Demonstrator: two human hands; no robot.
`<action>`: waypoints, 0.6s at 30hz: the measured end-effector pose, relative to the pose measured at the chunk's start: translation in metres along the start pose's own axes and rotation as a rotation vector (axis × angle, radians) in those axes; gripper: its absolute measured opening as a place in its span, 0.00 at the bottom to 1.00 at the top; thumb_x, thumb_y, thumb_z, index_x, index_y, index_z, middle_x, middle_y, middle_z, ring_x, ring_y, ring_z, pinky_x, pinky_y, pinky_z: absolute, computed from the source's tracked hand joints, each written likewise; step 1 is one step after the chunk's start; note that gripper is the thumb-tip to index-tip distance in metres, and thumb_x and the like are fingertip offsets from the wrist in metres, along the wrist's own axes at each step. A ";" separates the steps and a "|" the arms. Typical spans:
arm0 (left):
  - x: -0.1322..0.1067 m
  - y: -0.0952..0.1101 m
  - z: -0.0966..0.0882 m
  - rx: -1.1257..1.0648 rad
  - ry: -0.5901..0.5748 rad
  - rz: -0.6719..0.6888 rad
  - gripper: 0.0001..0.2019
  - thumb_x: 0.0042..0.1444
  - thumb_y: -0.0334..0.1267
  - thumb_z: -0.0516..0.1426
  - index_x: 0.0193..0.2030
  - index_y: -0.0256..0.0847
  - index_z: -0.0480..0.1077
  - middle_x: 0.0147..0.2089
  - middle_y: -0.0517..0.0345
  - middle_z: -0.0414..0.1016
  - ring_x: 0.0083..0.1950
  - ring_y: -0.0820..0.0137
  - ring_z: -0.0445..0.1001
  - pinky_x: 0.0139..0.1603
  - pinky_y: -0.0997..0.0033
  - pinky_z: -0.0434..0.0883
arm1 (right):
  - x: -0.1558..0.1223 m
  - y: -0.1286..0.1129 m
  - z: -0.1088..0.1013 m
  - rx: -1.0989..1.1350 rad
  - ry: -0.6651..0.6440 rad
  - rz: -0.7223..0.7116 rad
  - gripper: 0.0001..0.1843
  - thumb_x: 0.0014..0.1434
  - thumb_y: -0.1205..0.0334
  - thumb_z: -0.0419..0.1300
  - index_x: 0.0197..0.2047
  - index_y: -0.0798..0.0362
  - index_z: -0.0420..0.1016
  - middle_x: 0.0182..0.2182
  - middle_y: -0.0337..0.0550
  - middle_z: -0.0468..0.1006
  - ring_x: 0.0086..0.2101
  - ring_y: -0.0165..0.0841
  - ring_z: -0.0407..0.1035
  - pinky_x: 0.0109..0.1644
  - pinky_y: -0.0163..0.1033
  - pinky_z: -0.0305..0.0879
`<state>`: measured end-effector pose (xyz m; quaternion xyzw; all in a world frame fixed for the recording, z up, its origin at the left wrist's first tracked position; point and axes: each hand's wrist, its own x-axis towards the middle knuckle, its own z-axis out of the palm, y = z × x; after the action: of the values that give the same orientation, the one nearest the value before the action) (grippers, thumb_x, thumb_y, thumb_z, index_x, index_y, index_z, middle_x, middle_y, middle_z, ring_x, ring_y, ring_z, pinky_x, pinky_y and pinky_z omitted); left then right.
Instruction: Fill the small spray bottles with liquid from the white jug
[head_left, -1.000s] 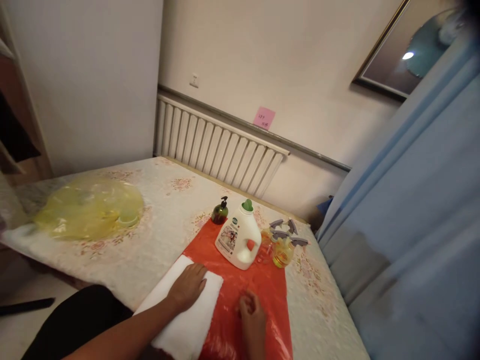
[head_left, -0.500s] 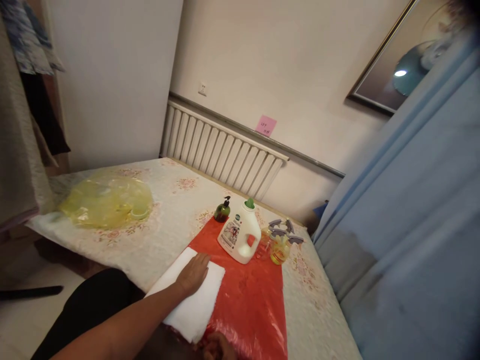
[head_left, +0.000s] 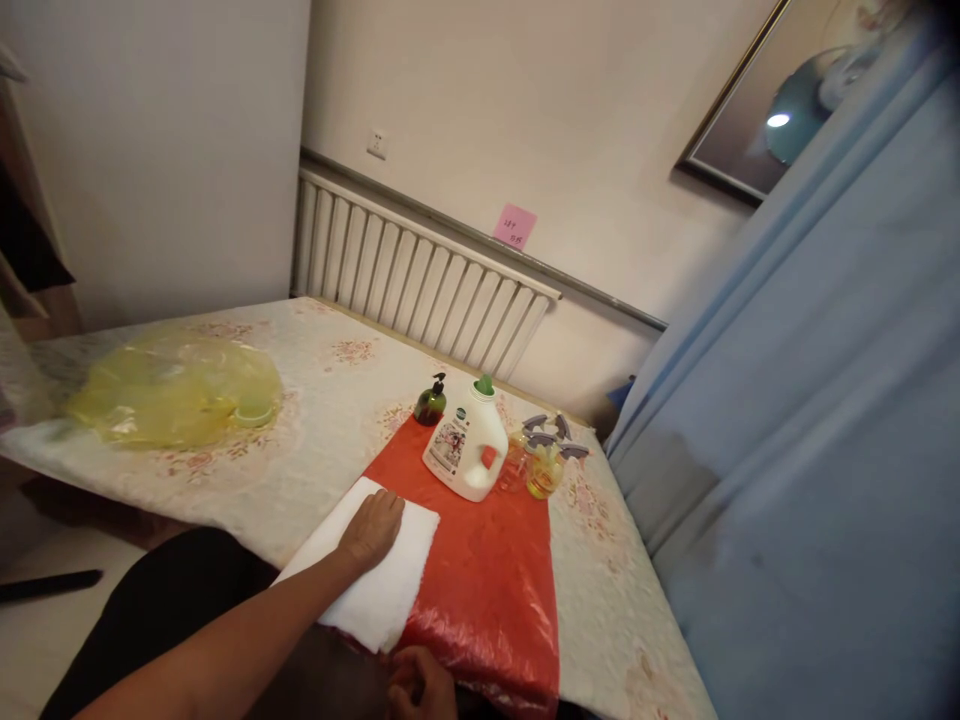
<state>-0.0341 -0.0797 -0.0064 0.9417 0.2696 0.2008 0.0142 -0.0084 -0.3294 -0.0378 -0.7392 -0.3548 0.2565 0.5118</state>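
Note:
My left hand (head_left: pixel 373 527) lies flat, fingers out, on a folded white towel (head_left: pixel 375 585) that rests on the near left part of a red plastic sheet (head_left: pixel 487 570). My right hand (head_left: pixel 420 685) is at the sheet's near edge by the bottom of the view, fingers curled; what they grip is hidden. Behind the towel stand a white detergent jug with a green cap (head_left: pixel 466 453), a small dark green pump bottle (head_left: pixel 430 402) and several yellow spray bottles with grey triggers (head_left: pixel 541 462).
A flowered cloth covers the table (head_left: pixel 315 420). A crumpled yellow plastic bag (head_left: pixel 172 390) lies at far left. A white radiator (head_left: pixel 420 285) runs along the back wall with a pink note (head_left: pixel 514 226) above it. A blue curtain (head_left: pixel 810 420) hangs at right.
My right hand drew back from the middle of the red sheet to its near edge. The left hand stayed on the towel. The camera view shifted slightly.

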 end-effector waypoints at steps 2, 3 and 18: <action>0.000 0.000 -0.001 -0.008 -0.005 0.003 0.11 0.63 0.27 0.48 0.40 0.36 0.72 0.43 0.45 0.74 0.46 0.55 0.70 0.48 0.55 0.65 | -0.002 -0.006 -0.001 0.017 -0.016 0.017 0.10 0.48 0.63 0.62 0.36 0.50 0.80 0.25 0.38 0.76 0.26 0.35 0.71 0.30 0.36 0.68; 0.000 -0.001 -0.001 -0.012 -0.006 0.004 0.11 0.63 0.27 0.48 0.39 0.37 0.72 0.43 0.45 0.74 0.46 0.55 0.70 0.48 0.55 0.65 | -0.002 -0.008 -0.001 0.023 -0.020 0.023 0.10 0.47 0.63 0.62 0.36 0.50 0.80 0.25 0.38 0.77 0.26 0.35 0.71 0.31 0.36 0.68; 0.001 -0.002 -0.002 -0.047 0.005 0.011 0.11 0.63 0.28 0.48 0.38 0.38 0.72 0.42 0.45 0.73 0.45 0.54 0.68 0.47 0.54 0.64 | 0.009 -0.059 -0.023 0.250 -0.013 0.084 0.09 0.47 0.63 0.58 0.33 0.51 0.77 0.21 0.34 0.73 0.22 0.31 0.65 0.26 0.32 0.58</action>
<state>-0.0351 -0.0780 -0.0048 0.9420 0.2599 0.2096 0.0344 -0.0012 -0.3228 0.0252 -0.6821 -0.2920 0.3246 0.5866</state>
